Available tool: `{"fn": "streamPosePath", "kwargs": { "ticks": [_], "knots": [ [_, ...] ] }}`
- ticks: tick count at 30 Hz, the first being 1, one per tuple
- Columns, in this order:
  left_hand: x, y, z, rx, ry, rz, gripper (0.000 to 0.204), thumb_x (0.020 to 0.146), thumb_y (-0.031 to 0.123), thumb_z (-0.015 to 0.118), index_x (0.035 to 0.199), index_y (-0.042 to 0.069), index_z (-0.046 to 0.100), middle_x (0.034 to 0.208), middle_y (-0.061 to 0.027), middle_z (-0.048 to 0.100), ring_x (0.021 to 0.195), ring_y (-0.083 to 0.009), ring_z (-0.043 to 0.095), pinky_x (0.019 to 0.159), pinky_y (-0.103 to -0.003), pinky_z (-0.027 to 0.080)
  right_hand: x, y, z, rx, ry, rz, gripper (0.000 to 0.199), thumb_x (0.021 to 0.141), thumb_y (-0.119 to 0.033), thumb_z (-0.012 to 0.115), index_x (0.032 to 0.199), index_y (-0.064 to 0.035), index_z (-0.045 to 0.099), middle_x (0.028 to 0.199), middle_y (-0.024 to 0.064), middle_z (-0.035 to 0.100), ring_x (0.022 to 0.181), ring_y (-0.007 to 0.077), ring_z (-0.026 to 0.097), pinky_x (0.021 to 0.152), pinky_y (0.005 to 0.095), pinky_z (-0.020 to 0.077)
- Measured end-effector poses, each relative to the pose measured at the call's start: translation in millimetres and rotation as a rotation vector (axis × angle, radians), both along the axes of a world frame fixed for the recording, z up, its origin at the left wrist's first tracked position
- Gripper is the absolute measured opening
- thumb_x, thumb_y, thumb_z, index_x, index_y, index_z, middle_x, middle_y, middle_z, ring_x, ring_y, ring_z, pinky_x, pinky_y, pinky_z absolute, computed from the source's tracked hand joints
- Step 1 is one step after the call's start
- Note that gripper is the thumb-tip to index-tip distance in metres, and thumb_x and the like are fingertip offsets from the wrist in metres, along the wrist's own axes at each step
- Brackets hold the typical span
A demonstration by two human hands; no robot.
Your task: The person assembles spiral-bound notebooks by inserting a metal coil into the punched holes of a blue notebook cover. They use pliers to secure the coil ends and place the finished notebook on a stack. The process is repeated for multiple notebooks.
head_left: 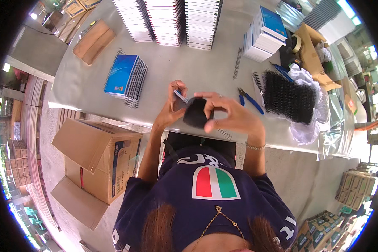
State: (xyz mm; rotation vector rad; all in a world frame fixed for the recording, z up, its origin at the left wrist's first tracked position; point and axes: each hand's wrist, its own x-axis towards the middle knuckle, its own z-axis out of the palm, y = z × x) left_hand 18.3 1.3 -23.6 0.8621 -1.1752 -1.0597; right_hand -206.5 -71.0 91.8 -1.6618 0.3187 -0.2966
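Observation:
Above the table's near edge, my left hand (171, 107) grips a small notebook (180, 96), seen almost edge-on, with a bit of blue cover showing. A dark, rounded black panel (196, 112), apparently the notebook's back cover, faces me. My right hand (233, 116) is curled at its right edge, thumb below and fingers above. From under my right hand a thin spiral binding coil (225, 134) sticks out; where it meets the notebook is hidden. Just right of that hand lie blue-handled cutting pliers (250, 101), and a pile of black spiral coils (287, 95) rests on white wrapping.
Blue spiral notebooks (122, 75) are stacked on the left of the table. Tall notebook stacks (166, 21) stand at the back, another stack (264, 33) at back right. A wooden block (93, 41), a loose coil (237, 64) and an open cardboard box (92, 155) surround me.

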Motion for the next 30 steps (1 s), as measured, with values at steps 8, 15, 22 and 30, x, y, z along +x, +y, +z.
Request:
{"fn": "streamPosePath", "kwargs": {
  "ticks": [8, 15, 22, 30],
  "knots": [
    [-5, 4, 14, 0.098, 0.039, -0.019, 0.076, 0.067, -0.006, 0.065, 0.131, 0.015, 0.030, 0.106, -0.0034, 0.031, 0.102, -0.0146, 0.036, 0.094, -0.027, 0.033, 4, -16, -26, 0.249, -0.100, -0.036, 0.041, 0.078, -0.034, 0.084, 0.085, -0.0044, 0.057, 0.133, 0.0120, 0.056, 0.113, 0.0179, 0.057, 0.089, 0.0272, 0.0442],
    [0, 0, 2, 0.056, -0.018, -0.027, 0.074, 0.070, 0.001, 0.069, 0.133, 0.010, 0.031, 0.114, -0.0042, 0.033, 0.110, -0.0160, 0.038, 0.100, -0.029, 0.031, 15, -6, -2, -0.016, 0.057, -0.087, 0.037, 0.075, -0.026, 0.087, 0.087, -0.0052, 0.058, 0.134, 0.0145, 0.054, 0.127, 0.0211, 0.051, 0.097, 0.0346, 0.0462],
    [-5, 4, 11, 0.085, 0.021, -0.043, 0.069, 0.078, -0.002, 0.068, 0.135, 0.009, 0.031, 0.118, -0.0040, 0.033, 0.116, -0.0157, 0.036, 0.104, -0.029, 0.028, 30, -35, -36, -0.239, 0.349, -0.341, 0.041, 0.078, -0.029, 0.084, 0.095, -0.0014, 0.060, 0.114, 0.0110, 0.062, 0.105, 0.0191, 0.060, 0.085, 0.0314, 0.0484],
    [-42, 3, 5, 0.059, -0.149, 0.335, 0.045, 0.095, 0.004, 0.060, 0.132, 0.006, 0.036, 0.122, -0.0074, 0.038, 0.116, -0.0162, 0.038, 0.105, -0.028, 0.028, -34, -26, -81, -0.844, 0.402, -1.004, 0.057, 0.084, -0.043, 0.073, 0.124, -0.0070, 0.056, 0.128, 0.0153, 0.054, 0.122, 0.0346, 0.048, 0.103, 0.0467, 0.0362]
  ]
}}
